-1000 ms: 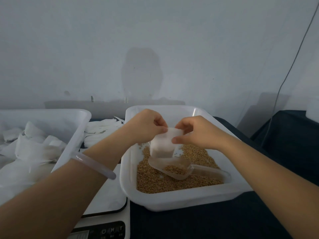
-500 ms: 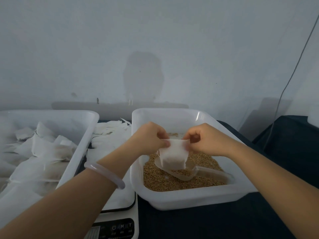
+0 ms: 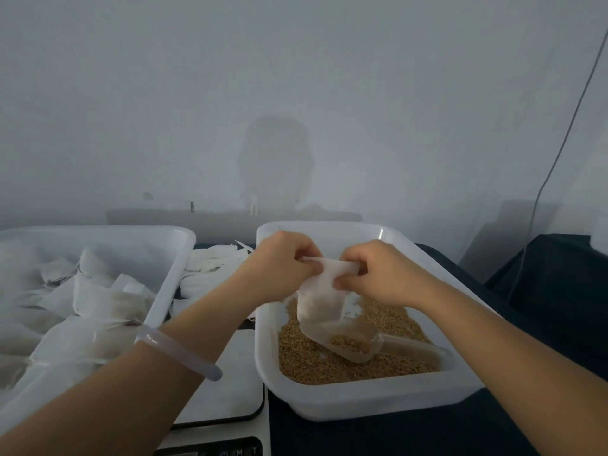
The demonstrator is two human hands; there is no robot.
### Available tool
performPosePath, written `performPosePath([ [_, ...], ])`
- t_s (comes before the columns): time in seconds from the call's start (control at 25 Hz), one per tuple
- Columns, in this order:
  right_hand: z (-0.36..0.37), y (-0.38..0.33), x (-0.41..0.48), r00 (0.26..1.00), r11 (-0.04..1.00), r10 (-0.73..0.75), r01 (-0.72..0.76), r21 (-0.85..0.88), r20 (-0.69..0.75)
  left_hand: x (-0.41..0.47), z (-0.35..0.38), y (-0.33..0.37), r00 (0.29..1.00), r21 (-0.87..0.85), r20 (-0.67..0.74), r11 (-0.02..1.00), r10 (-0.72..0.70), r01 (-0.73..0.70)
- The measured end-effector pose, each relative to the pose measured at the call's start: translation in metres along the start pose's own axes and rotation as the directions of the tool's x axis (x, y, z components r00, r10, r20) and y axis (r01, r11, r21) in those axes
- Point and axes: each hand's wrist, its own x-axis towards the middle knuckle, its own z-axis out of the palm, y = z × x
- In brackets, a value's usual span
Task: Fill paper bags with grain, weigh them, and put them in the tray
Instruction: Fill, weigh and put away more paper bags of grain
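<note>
A small white paper bag [image 3: 320, 296] hangs over the grain tray [image 3: 362, 401]. My left hand [image 3: 281, 263] pinches its top left edge and my right hand [image 3: 378, 274] pinches the top right edge, holding its mouth between them. Brown grain [image 3: 388, 360] covers the tray floor. A clear plastic scoop [image 3: 358, 343] with some grain in it lies on the grain just under the bag, its handle pointing right. The left white tray [image 3: 171, 284] holds several filled paper bags [image 3: 92, 301]. The scale [image 3: 230, 390] sits between the two trays, partly hidden by my left forearm.
A pile of flat unused paper bags [image 3: 214, 264] lies behind the scale. Dark cloth [image 3: 543, 291] covers the table at the right. A thin cable [image 3: 559, 153] runs down the wall at the right. The wall stands close behind the trays.
Both hands stay on the bag's top edge and have worked it, so the bag now hangs lower and tilted, with its mouth stretched between them. The view has shifted slightly.
</note>
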Motion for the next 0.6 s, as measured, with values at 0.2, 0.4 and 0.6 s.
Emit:
performPosePath([
  [0.2, -0.003, -0.057, 0.013, 0.975, 0.973, -0.183, 0.198, 0.115, -0.128, -0.021, -0.058, -0.011, 0.999, 0.189, -0.004, 0.981, -0.035, 0.035],
  [0.4, 0.04, -0.095, 0.026, 0.971, 0.976, -0.216, 0.211, 0.058, 0.103, -0.05, -0.082, -0.035, 0.976, 0.273, 0.049, 0.943, -0.213, 0.192],
  [0.6, 0.08, -0.107, 0.031, 0.947, 0.973, -0.199, 0.222, -0.069, 0.251, -0.062, -0.078, -0.052, 0.947, 0.55, 0.192, 0.828, -0.256, 0.112],
])
